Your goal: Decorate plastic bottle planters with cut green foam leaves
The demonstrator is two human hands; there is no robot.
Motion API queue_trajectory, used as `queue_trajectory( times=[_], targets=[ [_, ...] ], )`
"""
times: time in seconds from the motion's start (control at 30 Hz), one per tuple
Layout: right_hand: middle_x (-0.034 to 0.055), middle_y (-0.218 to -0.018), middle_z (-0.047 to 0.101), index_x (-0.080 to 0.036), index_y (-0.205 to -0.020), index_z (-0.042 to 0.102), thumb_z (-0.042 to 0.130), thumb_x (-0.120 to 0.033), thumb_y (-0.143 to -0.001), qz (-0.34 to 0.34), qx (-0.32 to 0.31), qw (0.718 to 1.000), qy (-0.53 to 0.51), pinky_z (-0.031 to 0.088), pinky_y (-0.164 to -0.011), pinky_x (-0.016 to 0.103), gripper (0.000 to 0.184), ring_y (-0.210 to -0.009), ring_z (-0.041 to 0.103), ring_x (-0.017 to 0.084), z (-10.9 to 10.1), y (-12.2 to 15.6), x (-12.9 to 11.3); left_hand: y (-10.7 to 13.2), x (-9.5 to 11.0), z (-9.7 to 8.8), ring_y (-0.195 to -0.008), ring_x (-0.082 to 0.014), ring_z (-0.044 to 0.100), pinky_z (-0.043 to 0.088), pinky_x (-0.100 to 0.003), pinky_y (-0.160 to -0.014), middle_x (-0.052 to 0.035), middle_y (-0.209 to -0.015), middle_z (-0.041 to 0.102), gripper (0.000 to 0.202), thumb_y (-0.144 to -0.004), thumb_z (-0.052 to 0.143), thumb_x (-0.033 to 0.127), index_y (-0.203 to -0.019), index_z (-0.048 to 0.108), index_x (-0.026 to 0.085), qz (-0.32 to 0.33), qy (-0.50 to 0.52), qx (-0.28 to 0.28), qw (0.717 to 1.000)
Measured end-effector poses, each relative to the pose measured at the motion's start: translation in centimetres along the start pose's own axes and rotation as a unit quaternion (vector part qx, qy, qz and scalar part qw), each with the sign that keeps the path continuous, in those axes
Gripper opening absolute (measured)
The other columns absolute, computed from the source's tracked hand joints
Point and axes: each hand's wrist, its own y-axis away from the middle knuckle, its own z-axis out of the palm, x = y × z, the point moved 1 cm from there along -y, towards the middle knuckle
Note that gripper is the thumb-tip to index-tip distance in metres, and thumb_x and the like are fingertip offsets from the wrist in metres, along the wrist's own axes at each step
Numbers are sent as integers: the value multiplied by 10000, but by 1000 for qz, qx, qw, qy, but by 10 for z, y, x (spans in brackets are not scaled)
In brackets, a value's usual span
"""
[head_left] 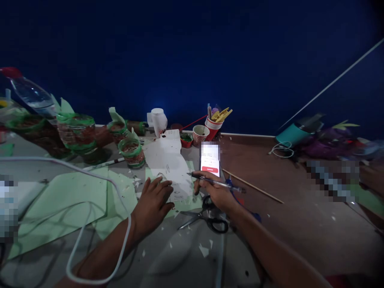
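My left hand (154, 200) lies flat with fingers stretched out on a white paper sheet (169, 162) that rests over light green paper (66, 204). My right hand (214, 190) is closed around a pen (222, 183), whose tip points left toward the white sheet. A phone (210, 160) with a lit screen lies just beyond my right hand. Black-handled scissors (207, 218) lie open on the table right under my right wrist.
Cut plastic bottle pots wrapped in green tape (76, 132) (132, 152) stand at the left. Paper cups (200, 134) with tools (213, 124) and a white bottle (158, 120) stand at the back. A thin stick (255, 187) lies to the right. A white cable (99, 224) loops across the left.
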Motion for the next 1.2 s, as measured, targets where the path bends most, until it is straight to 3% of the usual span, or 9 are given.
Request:
queue_trajectory(
  times=[0.2, 0.4, 0.53, 0.7, 0.83, 1.0, 1.2],
  targets=[
    [61, -919, 698, -190, -1105, 613, 485, -216, -836, -56, -8, 976, 210, 489, -795, 329, 299, -838, 647, 189, 7, 4, -1, 2, 0, -2, -1296, -315, 377, 179, -586, -1092, -101, -1288, 574, 313, -813, 568, 276, -1115, 593, 196, 4, -7, 16, 1000],
    [94, -1119, 641, -187, -1215, 542, 454, -187, -856, -117, 1, 940, 319, 476, -881, 339, 369, -1013, 600, 221, 12, 6, 2, 0, -1, -8, -1183, -293, 500, 240, -537, -1075, -133, -1247, 588, 316, -814, 549, 269, -1109, 599, 165, -15, -20, 40, 999],
    [125, -1095, 633, -143, -1227, 524, 441, -141, -859, -157, -17, 900, 407, 452, -886, 384, 377, -988, 565, 243, 13, 7, -1, -1, -1, -11, -1078, -299, 547, 297, -532, -1021, -114, -1106, 654, 296, -819, 530, 278, -1084, 611, 173, -29, -15, 37, 999],
    [126, -971, 645, -152, -1159, 562, 468, -125, -841, -151, -33, 862, 483, 410, -894, 435, 333, -927, 546, 264, 15, 7, -4, -1, 2, -11, -1052, -279, 553, 277, -519, -1034, -95, -1084, 672, 268, -844, 480, 250, -1061, 622, 182, -21, 11, 38, 999],
    [104, -936, 643, -165, -1143, 565, 472, -128, -842, -145, -23, 866, 477, 368, -952, 453, 317, -931, 546, 255, 16, 8, -5, -2, 0, -10, -1047, -280, 561, 304, -510, -1026, -99, -1062, 679, 267, -839, 470, 235, -1043, 628, 168, -26, 46, 51, 997],
    [93, -1000, 643, -166, -1179, 537, 477, -114, -830, -147, -14, 886, 440, 318, -1016, 457, 358, -969, 550, 240, 15, 9, -5, -2, -2, -12, -1025, -260, 584, 434, -431, -938, -123, -1047, 669, 271, -821, 460, 243, -1023, 618, 155, -65, 140, 74, 985],
    [110, -1053, 639, -155, -1199, 530, 472, -127, -836, -131, 20, 880, 456, 293, -1034, 481, 369, -1008, 540, 251, 14, 9, -7, -2, -3, -12, -997, -247, 617, 481, -401, -879, -110, -1061, 669, 287, -810, 462, 271, -1036, 607, 172, -94, 171, 84, 977]
  ],
)
